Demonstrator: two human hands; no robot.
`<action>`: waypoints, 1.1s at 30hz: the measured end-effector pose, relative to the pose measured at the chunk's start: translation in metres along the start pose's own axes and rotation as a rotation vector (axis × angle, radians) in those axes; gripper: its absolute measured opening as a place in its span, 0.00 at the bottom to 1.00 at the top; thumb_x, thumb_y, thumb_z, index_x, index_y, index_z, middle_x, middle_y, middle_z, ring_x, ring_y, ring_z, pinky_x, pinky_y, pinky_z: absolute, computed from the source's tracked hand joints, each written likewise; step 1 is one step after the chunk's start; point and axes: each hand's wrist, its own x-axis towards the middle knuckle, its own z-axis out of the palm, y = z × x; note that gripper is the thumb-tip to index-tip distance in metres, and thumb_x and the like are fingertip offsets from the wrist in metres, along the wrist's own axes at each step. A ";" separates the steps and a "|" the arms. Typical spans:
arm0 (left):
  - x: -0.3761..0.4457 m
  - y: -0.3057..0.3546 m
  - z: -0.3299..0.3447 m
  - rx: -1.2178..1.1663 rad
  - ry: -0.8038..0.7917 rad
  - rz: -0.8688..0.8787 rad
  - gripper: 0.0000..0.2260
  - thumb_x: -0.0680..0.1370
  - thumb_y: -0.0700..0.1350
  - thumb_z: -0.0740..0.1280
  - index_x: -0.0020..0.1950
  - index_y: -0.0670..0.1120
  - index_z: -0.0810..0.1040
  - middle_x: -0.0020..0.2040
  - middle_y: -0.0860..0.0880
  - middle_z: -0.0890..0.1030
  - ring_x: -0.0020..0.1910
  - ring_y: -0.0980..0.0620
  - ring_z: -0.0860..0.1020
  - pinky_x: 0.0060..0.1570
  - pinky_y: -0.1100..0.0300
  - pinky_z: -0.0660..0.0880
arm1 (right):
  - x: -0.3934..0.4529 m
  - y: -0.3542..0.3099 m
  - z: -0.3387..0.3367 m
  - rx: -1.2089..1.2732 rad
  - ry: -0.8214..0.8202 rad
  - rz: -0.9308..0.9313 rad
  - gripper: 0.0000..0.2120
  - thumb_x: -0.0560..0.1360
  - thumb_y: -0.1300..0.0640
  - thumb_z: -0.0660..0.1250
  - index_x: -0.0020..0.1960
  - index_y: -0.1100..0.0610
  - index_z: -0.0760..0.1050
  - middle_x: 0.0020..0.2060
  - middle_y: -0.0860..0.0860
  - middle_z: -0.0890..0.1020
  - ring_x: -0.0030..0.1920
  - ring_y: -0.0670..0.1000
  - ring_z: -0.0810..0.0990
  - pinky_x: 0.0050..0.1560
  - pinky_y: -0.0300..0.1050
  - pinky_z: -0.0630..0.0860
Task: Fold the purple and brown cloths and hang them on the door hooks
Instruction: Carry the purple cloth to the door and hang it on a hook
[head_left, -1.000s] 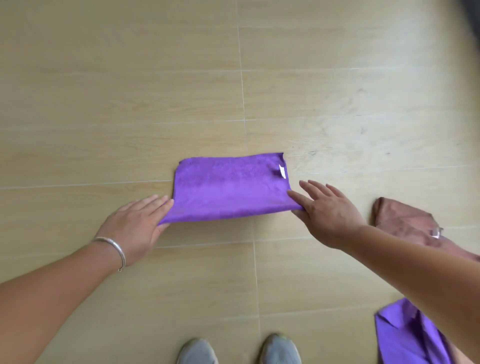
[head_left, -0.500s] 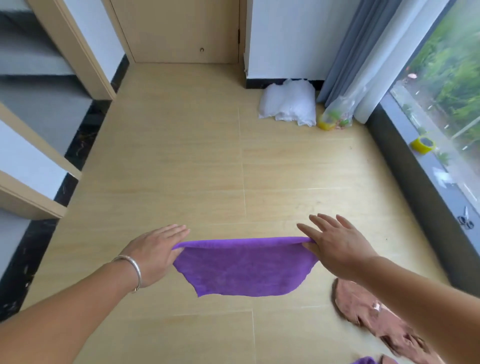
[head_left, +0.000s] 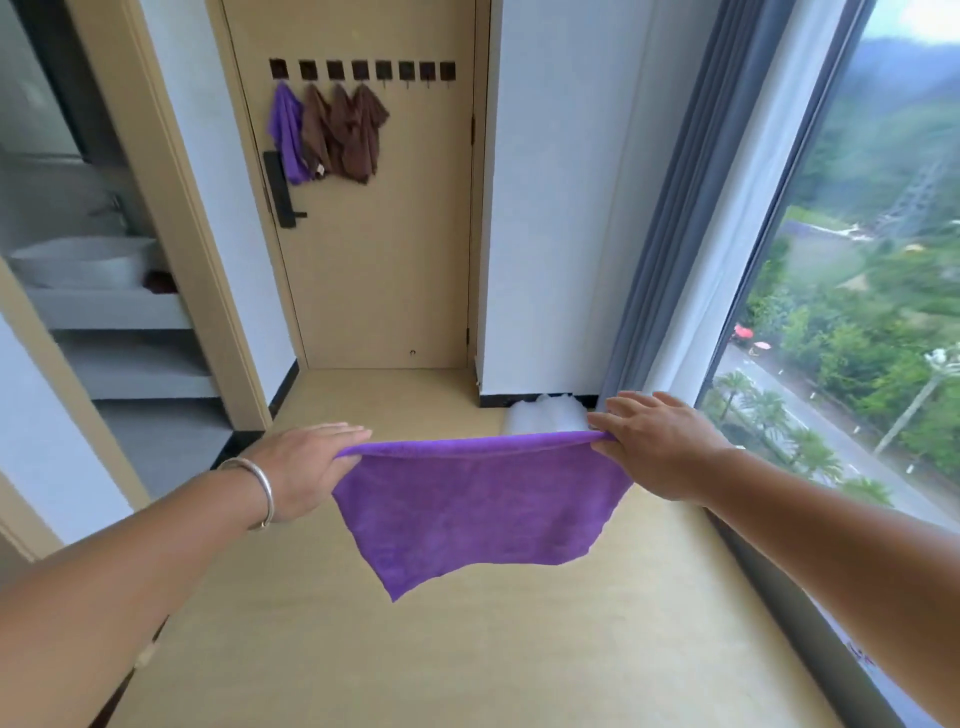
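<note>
1. Purple cloth (head_left: 480, 506): folded, held up in the air in front of the door (head_left: 382, 249), top edge stretched level, lower edge hanging in an uneven point toward the left.
2. Left hand (head_left: 304, 465): at the cloth's left top corner, corner pinched under the thumb side, fingers extended flat over it; silver bangle (head_left: 257, 491) on the wrist.
3. Right hand (head_left: 657, 441): at the cloth's right top corner, corner pinched likewise, fingers extended; well apart from the left hand, the cloth's full width between.
4. Door hooks (head_left: 362, 70): row of dark squares high on the door.
5. Hung purple cloth (head_left: 285, 135): on the leftmost hooks.
6. Hung brown cloths (head_left: 345, 135): just right of it, bunched side by side.
7. Black door handle (head_left: 280, 189): on the door's left edge, below the hung cloths.
8. White bundle (head_left: 543, 418): on the floor right of the door, at the foot of the grey curtain (head_left: 691, 208).
</note>
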 end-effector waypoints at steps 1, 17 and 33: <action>0.003 0.001 -0.022 -0.002 0.031 -0.014 0.20 0.83 0.53 0.52 0.76 0.55 0.62 0.75 0.58 0.63 0.75 0.60 0.58 0.73 0.61 0.56 | 0.003 0.005 -0.021 -0.009 0.018 0.014 0.23 0.80 0.38 0.43 0.69 0.42 0.65 0.66 0.45 0.72 0.72 0.49 0.63 0.69 0.48 0.61; -0.025 0.033 -0.309 0.038 0.365 -0.029 0.14 0.82 0.56 0.51 0.62 0.60 0.74 0.56 0.59 0.79 0.54 0.55 0.77 0.54 0.54 0.75 | 0.000 0.081 -0.299 0.021 0.223 0.157 0.23 0.80 0.38 0.46 0.69 0.42 0.69 0.66 0.45 0.74 0.70 0.49 0.66 0.69 0.50 0.63; -0.053 0.071 -0.361 0.082 0.371 -0.134 0.13 0.83 0.56 0.52 0.43 0.58 0.73 0.41 0.56 0.80 0.41 0.55 0.78 0.45 0.57 0.76 | -0.020 0.100 -0.342 0.026 0.312 0.107 0.23 0.82 0.40 0.44 0.69 0.44 0.70 0.67 0.45 0.73 0.73 0.50 0.61 0.73 0.51 0.59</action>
